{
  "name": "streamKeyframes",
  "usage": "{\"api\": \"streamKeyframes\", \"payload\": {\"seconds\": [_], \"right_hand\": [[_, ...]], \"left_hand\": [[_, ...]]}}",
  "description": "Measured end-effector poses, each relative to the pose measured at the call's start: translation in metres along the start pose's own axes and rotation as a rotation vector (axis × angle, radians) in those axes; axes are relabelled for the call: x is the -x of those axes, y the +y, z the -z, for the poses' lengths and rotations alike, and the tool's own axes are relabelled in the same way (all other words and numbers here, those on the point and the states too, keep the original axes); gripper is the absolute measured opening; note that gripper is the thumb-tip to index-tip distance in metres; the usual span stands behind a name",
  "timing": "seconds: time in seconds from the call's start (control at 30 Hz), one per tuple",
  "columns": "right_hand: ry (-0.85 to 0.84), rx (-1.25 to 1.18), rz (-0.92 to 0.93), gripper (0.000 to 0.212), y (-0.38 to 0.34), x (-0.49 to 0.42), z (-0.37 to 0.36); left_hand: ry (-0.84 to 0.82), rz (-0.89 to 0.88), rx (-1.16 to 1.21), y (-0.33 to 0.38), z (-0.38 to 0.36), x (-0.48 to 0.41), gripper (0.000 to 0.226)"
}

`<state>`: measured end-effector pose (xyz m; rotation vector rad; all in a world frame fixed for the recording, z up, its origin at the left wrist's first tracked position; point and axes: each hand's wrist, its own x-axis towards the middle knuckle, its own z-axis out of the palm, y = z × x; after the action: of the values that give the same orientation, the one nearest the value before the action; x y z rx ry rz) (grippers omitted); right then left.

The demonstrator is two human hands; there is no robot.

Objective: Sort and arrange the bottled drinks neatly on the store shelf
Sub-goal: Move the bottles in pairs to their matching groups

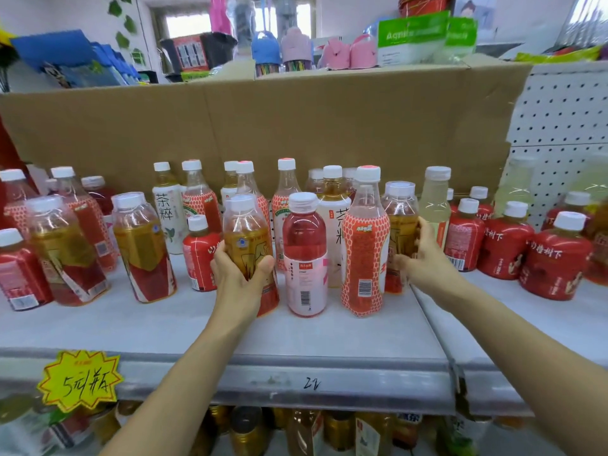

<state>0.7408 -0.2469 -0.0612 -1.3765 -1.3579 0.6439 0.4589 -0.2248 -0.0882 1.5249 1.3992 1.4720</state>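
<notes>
Left hand (240, 274) wraps an amber tea bottle (248, 238) near the shelf (329, 334) front; right hand (418, 255) curls round a twin bottle (400, 222) farther right. Best lift both straight up, clear of the pink bottle (306, 251) and honeycomb bottle (363, 248) between, keeping them upright.

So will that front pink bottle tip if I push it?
The pink bottle looks nearly full, so probably heavy and stiff. Tall on a narrow base, a high push may tip it; pushed low it should slide.
</notes>
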Motion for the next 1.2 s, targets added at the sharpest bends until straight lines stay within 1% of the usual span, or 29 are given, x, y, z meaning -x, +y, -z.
{"api": "streamKeyframes", "payload": {"seconds": [0.07, 0.1, 0.13, 0.17, 0.23, 0.33, 0.37, 0.43, 0.6, 0.67, 0.7, 0.73, 0.8, 0.83, 0.87, 0.9, 0.97, 1.03, 1.1, 1.2], "right_hand": [[0.169, -0.059, 0.151, 0.034, -0.008, 0.014, -0.002], [0.266, -0.072, 0.229, 0.027, -0.015, 0.021, -0.004], [0.321, -0.084, 0.287, 0.027, -0.022, 0.027, -0.008], [0.327, -0.089, 0.321, 0.032, -0.027, 0.030, -0.012], [0.230, -0.087, 0.325, 0.049, -0.032, 0.032, -0.020], [0.055, -0.062, 0.210, 0.084, -0.032, 0.028, -0.032], [0.026, -0.040, 0.186, 0.088, -0.031, 0.028, -0.035], [0.012, -0.015, 0.174, 0.082, -0.029, 0.028, -0.040], [0.039, -0.020, 0.177, 0.064, -0.031, 0.035, -0.038], [0.066, -0.026, 0.180, 0.064, -0.032, 0.041, -0.037], [0.080, -0.027, 0.182, 0.066, -0.033, 0.043, -0.037], [0.092, -0.029, 0.185, 0.068, -0.034, 0.044, -0.037], [0.108, -0.034, 0.180, 0.072, -0.035, 0.045, -0.037], [0.111, -0.036, 0.176, 0.073, -0.036, 0.046, -0.037], [0.110, -0.037, 0.172, 0.074, -0.037, 0.046, -0.037], [0.109, -0.039, 0.168, 0.074, -0.038, 0.046, -0.038], [0.101, -0.058, 0.153, 0.077, -0.039, 0.049, -0.039], [0.093, -0.079, 0.128, 0.083, -0.038, 0.050, -0.043], [0.085, -0.088, 0.099, 0.088, -0.037, 0.050, -0.045], [0.067, -0.103, 0.081, 0.085, -0.037, 0.049, -0.046]], "left_hand": [[0.004, -0.010, -0.039, -0.001, -0.004, -0.004, 0.086], [0.002, -0.012, -0.053, -0.001, -0.006, -0.005, 0.084], [-0.002, -0.014, -0.057, 0.000, -0.008, -0.007, 0.082], [-0.008, -0.018, -0.053, 0.001, -0.010, -0.008, 0.081], [-0.014, -0.037, -0.031, 0.003, -0.015, -0.010, 0.076], [-0.037, -0.035, -0.019, 0.007, -0.023, -0.011, 0.067], [-0.066, -0.039, -0.024, 0.008, -0.025, -0.010, 0.065], [-0.122, -0.049, -0.014, 0.007, -0.028, -0.011, 0.062], [-0.231, -0.028, 0.027, 0.004, -0.023, -0.016, 0.055], [-0.299, -0.018, 0.079, 0.006, -0.017, -0.016, 0.049], [-0.307, -0.028, 0.083, 0.009, -0.013, -0.017, 0.046], [-0.263, -0.058, 0.056, 0.014, -0.009, -0.019, 0.041], [-0.011, -0.138, -0.045, 0.022, 0.000, -0.031, 0.034], [0.107, -0.158, -0.059, 0.026, 0.005, -0.040, 0.038], [0.172, -0.172, -0.051, 0.029, 0.008, -0.052, 0.046], [0.186, -0.181, -0.045, 0.032, 0.010, -0.063, 0.054], [0.127, -0.164, -0.041, 0.037, 0.011, -0.084, 0.067], [0.043, -0.120, -0.033, 0.041, 0.009, -0.102, 0.074], [-0.033, -0.096, -0.057, 0.043, 0.006, -0.112, 0.074], [-0.115, -0.060, -0.070, 0.043, 0.004, -0.122, 0.069]]}}
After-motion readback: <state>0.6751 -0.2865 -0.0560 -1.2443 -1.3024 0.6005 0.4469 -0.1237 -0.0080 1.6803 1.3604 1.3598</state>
